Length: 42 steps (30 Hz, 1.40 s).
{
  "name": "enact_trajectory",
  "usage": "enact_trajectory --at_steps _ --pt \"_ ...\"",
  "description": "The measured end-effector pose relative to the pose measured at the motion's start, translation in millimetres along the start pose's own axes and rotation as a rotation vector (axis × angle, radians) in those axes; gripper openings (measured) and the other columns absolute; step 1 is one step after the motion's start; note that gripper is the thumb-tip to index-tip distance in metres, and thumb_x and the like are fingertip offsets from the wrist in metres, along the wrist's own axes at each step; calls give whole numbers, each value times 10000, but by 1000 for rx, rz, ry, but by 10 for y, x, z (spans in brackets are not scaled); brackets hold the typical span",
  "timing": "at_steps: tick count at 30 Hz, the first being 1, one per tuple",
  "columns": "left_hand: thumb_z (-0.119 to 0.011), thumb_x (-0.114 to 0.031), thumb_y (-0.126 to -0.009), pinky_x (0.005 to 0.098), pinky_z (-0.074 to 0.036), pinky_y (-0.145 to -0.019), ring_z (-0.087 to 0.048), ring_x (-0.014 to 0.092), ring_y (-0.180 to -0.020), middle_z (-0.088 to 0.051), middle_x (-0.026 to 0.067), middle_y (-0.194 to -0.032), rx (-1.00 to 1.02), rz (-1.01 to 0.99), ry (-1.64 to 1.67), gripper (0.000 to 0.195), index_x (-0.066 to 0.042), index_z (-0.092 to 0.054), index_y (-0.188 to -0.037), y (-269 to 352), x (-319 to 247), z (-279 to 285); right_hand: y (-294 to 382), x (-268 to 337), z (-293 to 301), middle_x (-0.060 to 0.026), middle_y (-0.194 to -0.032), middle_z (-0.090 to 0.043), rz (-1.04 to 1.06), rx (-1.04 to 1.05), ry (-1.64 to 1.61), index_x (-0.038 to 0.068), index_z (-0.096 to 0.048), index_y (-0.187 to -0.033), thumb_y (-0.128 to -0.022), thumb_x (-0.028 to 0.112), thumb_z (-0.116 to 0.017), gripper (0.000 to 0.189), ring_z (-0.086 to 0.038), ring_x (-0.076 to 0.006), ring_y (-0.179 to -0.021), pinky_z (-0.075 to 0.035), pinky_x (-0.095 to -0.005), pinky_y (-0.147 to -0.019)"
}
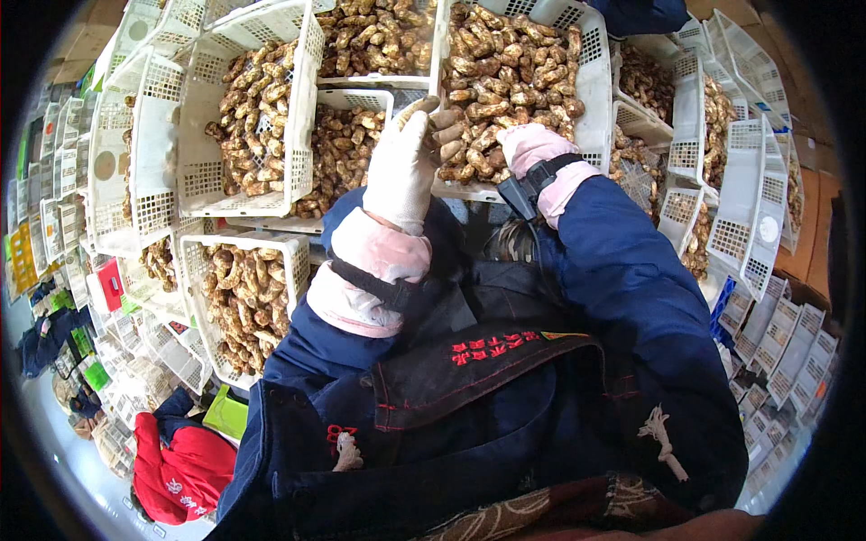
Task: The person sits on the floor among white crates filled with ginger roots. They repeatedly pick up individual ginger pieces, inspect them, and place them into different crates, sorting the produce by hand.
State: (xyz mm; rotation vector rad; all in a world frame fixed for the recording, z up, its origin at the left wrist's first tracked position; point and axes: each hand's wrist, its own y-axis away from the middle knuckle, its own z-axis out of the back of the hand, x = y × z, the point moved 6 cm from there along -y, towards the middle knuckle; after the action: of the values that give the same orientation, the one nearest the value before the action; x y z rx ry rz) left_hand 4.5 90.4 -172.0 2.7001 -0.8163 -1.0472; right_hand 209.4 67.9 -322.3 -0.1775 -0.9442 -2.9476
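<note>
My left hand [414, 152], in a white glove with brown-stained fingers, is raised over the near left edge of a white plastic crate [595, 101]. Its fingers curl to the right, and whether they hold anything is hidden. This crate is full of knobbly brown pods [504, 64] that look like unshelled peanuts. Over the crate's near right part, my right hand [534, 143] is mostly hidden beyond a pink cuff with a black strapped device at the wrist. I cannot see its fingers.
More pods lie in a tilted white crate [298, 162] on the left, with another crate [301, 270] below it. Stacked crates [731, 209] stand at the right. A person in a red top [183, 466] is at lower left. A dark sleeve [639, 15] shows at the top.
</note>
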Motion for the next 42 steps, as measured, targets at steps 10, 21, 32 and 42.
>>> enact_trajectory --at_steps 10,21,32,42 --pt "-585 -268 -979 357 -494 -887 -599 240 -1004 -595 134 -1116 -56 39 -74 443 -3 -479 -1318 -43 36 -26 -303 293 208 -75 -1072 -718 61 -49 142 149 -721 -1078 -952 213 -500 262 -684 -246 -1025 -549 -400 -821" --pt "-560 -276 -990 368 -493 -901 -606 242 -1034 -600 125 -1132 -68 62 -98 440 -16 -478 -1335 -65 43 -71 -436 289 122 -81 -1112 -713 158 14 259 122 -716 -1111 -918 157 -537 265 -687 -242 -1036 -559 -400 -850" --pt "-539 -250 -998 362 -510 -891 -623 234 -988 -616 118 -1101 -66 -1 -127 418 -5 -476 -1331 -105 24 -12 266 -342 669 -236 -1311 -566 -228 -72 -338 16 -587 -1277 -876 532 -567 654 -527 -365 -1244 -417 -415 -1046" --pt "-615 -324 -964 340 -532 -790 -622 231 -954 -536 135 -1282 253 248 -208 665 -50 -301 -1482 161 257 -541 1448 239 1151 -48 -1252 -609 168 -479 -1737 37 -502 -1364 -966 189 -617 442 -592 -154 -1106 -481 -268 -943"
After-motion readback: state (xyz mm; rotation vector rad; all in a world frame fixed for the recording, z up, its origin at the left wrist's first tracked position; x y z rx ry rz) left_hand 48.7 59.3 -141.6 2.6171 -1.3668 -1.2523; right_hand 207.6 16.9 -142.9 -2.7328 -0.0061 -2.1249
